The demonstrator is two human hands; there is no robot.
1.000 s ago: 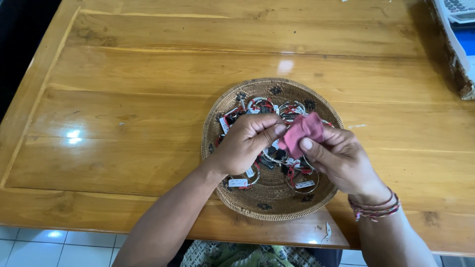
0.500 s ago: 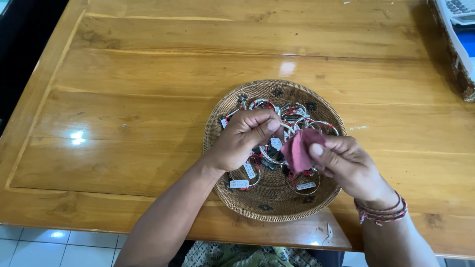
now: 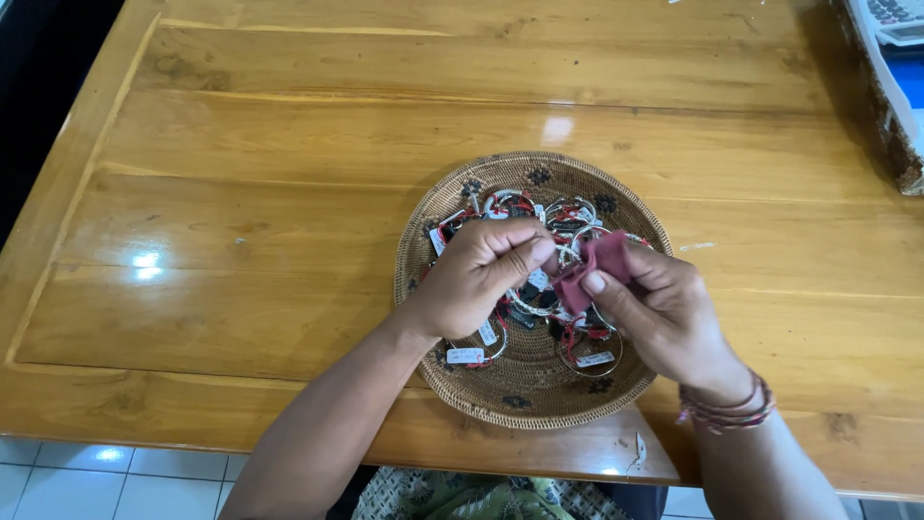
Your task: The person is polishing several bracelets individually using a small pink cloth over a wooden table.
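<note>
The right hand [image 3: 664, 308] pinched a small red cloth [image 3: 595, 268] above the woven basket [image 3: 616, 400] on the counter [image 3: 289, 193]. The left hand [image 3: 481, 274] was closed on a thin bangle, barely visible against the cloth. By appearance, wiping was under way, with many tagged bangles [image 3: 539, 289] remaining in the basket.

Bare wooden table [image 3: 289, 212] left of and beyond the woven basket [image 3: 510, 395]: open room for a hand. Basket crowded with tagged bracelets [image 3: 577, 351]. Left hand [image 3: 476, 274] and right hand [image 3: 664, 308], pinching a dark red cloth [image 3: 592, 270], hover over the basket's middle and block it. Box [image 3: 890, 87] stands at the far right corner. Small white tag [image 3: 639, 448] lies near the front edge.
</note>
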